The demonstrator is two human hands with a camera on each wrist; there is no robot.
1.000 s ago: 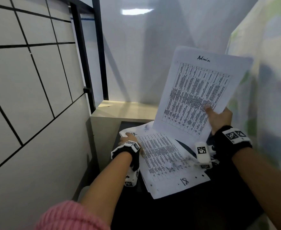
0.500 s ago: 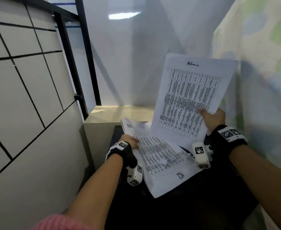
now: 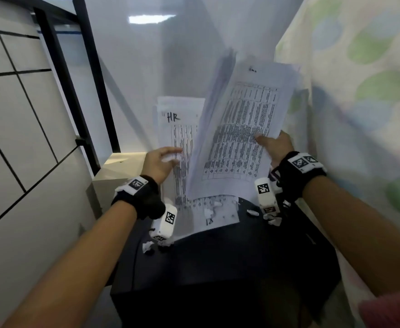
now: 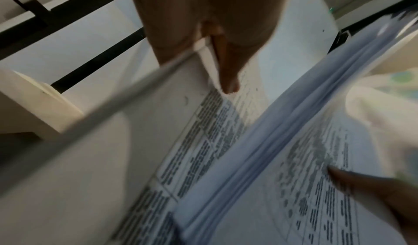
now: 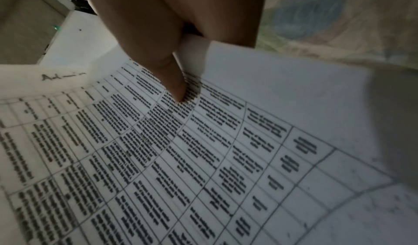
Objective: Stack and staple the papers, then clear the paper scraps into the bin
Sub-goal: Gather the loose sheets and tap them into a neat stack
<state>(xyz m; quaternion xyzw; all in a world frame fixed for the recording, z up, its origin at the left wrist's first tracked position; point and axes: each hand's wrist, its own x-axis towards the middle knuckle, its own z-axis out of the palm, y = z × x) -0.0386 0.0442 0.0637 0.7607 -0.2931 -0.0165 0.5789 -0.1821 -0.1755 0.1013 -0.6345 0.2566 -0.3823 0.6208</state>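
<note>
My left hand (image 3: 163,159) pinches the edge of a printed sheet marked "HR" (image 3: 177,124) and holds it upright. In the left wrist view the thumb (image 4: 228,81) lies on its printed face. My right hand (image 3: 273,145) grips a stack of printed papers (image 3: 241,129), tilted and raised just right of the HR sheet; the thumb (image 5: 178,88) presses on the top "Admin" page (image 5: 203,159). Another printed sheet (image 3: 220,216) lies flat on the black tabletop (image 3: 217,268). Small white paper scraps (image 3: 148,247) are scattered on the table and on that sheet. Neither a stapler nor a bin is in view.
A beige cabinet top (image 3: 123,162) stands behind the table. To the left are a tiled wall (image 3: 16,138) and a black metal frame (image 3: 92,91). A floral cloth (image 3: 359,114) hangs close on the right. More scraps (image 3: 273,221) lie under my right wrist.
My left hand has lifted the HR sheet off the table and raised it beside the right hand's stack. That stack has tilted and swung left. Scraps now show on the table.
</note>
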